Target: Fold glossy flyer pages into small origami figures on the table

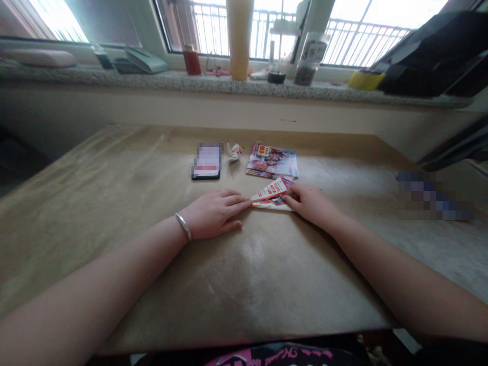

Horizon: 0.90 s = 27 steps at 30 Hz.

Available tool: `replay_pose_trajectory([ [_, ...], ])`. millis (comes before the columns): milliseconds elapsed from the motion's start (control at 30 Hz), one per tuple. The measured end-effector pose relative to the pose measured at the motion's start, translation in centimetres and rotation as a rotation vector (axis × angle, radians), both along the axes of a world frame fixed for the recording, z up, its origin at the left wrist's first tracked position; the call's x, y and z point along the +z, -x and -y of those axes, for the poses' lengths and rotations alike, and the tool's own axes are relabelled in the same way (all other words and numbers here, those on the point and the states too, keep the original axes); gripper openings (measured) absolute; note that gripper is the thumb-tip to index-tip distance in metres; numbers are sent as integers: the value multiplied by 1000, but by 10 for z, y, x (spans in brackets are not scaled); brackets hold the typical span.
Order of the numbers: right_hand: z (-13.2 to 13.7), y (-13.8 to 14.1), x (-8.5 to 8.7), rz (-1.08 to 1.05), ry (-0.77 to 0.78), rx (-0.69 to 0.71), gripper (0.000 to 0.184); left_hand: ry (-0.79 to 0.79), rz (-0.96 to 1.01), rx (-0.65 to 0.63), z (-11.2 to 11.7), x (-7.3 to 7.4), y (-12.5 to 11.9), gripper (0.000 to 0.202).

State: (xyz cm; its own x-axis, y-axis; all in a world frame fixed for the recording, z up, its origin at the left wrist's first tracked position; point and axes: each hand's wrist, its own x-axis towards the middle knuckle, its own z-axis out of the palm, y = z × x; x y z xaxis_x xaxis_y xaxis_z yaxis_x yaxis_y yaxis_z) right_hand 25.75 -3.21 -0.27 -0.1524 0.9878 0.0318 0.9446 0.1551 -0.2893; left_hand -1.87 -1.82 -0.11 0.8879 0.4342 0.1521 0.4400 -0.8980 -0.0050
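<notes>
A printed paper (271, 190), folded into a narrow wedge with red figures on white, lies on the table between my hands. My left hand (213, 216), with a silver bangle at the wrist, rests flat with its fingers stretched out. Its fingertips touch the paper's pointed left end. At the wider right end, my right hand (310, 201) pinches the paper between thumb and fingers. Just behind it lies a stack of colourful printed sheets (274, 161). A small crumpled or folded paper piece (234, 151) sits left of the stack.
A phone (208, 161) lies on the table (236, 284), left of the small paper piece. At the right is a blurred bluish strip (434, 197). Bottles, a clear box (310, 60) and a dark bag (430, 56) line the stone windowsill (148, 84) behind.
</notes>
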Motion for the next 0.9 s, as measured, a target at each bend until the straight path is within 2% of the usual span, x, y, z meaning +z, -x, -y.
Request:
replay_pose_trajectory([
  [367, -1, -7, -1, -69, -58, 17, 21, 35, 49, -24, 0, 1, -2, 44],
  [467, 2, -8, 0, -74, -175, -61, 23, 22, 45, -34, 0, 0, -1, 45],
  [533, 4, -8, 2, -33, -341, -96, 21, 17, 41, -39, 0, 0, -1, 46],
  [600, 6, -7, 4, 28, -517, -13, 20, 13, 39, -44, -1, -1, -1, 46],
  [633, 7, -6, 5, 61, -581, 72, 20, 11, 38, -47, -1, -1, -1, 46],
  [767, 11, 3, 5, 214, -655, 397, 21, 7, 20, -53, -1, -2, -1, 48],
  [900, 15, 17, 0, 357, -725, 463, 21, 9, 10, -51, -1, -2, -4, 50],
])
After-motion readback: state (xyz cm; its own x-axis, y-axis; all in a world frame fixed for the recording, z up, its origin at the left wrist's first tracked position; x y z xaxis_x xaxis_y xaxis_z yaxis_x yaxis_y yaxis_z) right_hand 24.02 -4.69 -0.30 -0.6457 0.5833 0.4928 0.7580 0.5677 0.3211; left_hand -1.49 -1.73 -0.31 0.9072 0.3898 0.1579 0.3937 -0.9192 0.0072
